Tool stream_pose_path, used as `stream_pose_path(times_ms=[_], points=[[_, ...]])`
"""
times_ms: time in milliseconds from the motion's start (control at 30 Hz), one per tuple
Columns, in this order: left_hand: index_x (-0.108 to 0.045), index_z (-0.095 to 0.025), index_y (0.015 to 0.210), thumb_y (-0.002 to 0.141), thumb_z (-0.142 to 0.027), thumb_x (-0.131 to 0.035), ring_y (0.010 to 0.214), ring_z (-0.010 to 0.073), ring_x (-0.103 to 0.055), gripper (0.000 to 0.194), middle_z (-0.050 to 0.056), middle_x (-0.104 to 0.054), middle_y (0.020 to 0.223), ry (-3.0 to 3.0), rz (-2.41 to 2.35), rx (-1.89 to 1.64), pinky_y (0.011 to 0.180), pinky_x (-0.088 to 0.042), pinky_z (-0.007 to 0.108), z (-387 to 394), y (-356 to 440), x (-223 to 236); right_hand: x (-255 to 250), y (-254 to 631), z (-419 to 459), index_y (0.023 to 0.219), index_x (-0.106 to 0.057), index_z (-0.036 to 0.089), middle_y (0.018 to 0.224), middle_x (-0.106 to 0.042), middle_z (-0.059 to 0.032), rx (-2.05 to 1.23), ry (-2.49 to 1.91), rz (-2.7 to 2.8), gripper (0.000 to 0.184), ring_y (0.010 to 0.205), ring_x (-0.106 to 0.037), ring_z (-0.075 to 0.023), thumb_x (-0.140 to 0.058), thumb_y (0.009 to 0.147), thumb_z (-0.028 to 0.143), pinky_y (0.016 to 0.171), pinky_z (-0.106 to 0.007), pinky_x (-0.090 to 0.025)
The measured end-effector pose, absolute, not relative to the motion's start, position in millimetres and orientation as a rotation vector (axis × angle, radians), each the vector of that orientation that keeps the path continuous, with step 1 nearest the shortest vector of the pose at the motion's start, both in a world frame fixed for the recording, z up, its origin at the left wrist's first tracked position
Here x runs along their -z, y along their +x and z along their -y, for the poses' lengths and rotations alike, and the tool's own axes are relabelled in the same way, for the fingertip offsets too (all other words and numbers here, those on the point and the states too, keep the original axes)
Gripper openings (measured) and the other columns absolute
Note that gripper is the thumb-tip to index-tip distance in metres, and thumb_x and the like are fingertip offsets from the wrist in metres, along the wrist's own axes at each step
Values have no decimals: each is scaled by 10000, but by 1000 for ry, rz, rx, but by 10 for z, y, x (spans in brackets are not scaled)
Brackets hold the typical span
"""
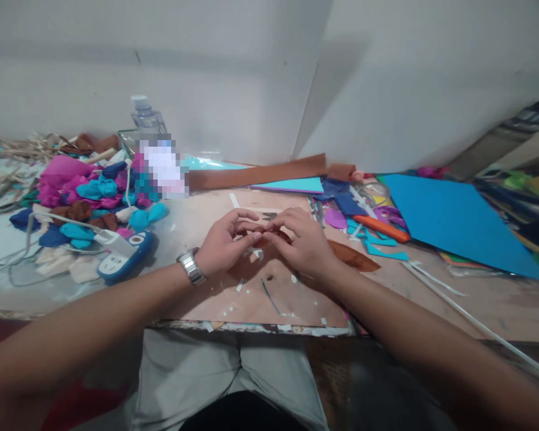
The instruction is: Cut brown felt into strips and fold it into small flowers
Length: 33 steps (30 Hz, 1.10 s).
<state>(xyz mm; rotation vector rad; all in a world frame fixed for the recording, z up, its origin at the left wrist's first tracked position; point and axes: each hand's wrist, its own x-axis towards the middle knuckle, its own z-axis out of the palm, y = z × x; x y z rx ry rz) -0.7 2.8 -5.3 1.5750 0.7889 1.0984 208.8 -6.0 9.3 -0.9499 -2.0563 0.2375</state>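
Over the middle of the worktable [206,299], a small piece of brown crepe paper [277,234] is pinched between my two hands. My left hand [224,240], with a metal watch on its wrist, closes thumb and fingertips on the piece's left end. From the other side my right hand [303,242] grips it with thumb and forefinger, and the fingertips of both hands nearly meet. Part of the piece is hidden by my fingers. A pointed brown strip [354,257] lies by my right wrist. Just behind my fingers are dark metal tips [269,215], their other end hidden.
Bunched coloured paper [101,188] and a blue-white power strip [128,257] with cables lie left. Behind stand a plastic bottle [148,117] and a long brown strip [260,173]. Rightward are an orange cutter [381,227], paper scraps and a blue sheet [458,221].
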Motion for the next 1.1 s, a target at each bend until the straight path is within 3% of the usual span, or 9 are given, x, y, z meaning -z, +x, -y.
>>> stream_pose_path(times_ms=[233,500,600,800,933,1100], points=[[-676,-158,1008,873,-377,-809,821,158,-735,289,84,-783,982,1555,-805,-1159,756,-584,275,-41,-15,31,-91,2092,66,949,-706,225,938,-753,-44,-214,-938,2044,42,908,-663,-235,-737,938,251,875,-410,-455],[-733,-167,1022,856,-373,-822,974,202,-735,280,101,-779,1089,1615,-814,-1139,874,-584,324,-37,-21,64,-107,2078,74,880,-698,232,889,-722,-35,-235,-963,2051,61,891,-634,-229,-720,937,231,861,-398,-448],[-746,-169,1007,855,-382,-819,920,189,-724,272,98,-772,1081,1626,-841,-1137,835,-582,313,-36,-26,52,-108,2073,78,876,-698,235,889,-720,-33,-231,-971,2053,65,892,-633,-229,-717,938,235,866,-400,-444],[-748,-162,960,785,-365,-882,841,167,-701,300,72,-765,973,1615,-886,-1135,791,-572,290,-27,-17,29,-104,2066,78,870,-691,228,898,-725,-38,-214,-950,2057,70,902,-637,-231,-723,932,224,872,-397,-448],[-717,-153,984,829,-402,-837,807,169,-715,316,69,-749,964,1552,-876,-1123,768,-597,305,-37,-15,46,-98,2073,75,945,-690,231,965,-746,-46,-214,-948,2054,35,938,-652,-244,-720,927,233,887,-409,-459],[-670,-161,1004,873,-395,-785,846,172,-722,292,55,-727,941,1471,-875,-1164,781,-611,303,-68,-19,70,-75,2107,54,1045,-698,235,1065,-773,-61,-201,-992,2099,127,1017,-667,-271,-728,921,231,926,-434,-458]])
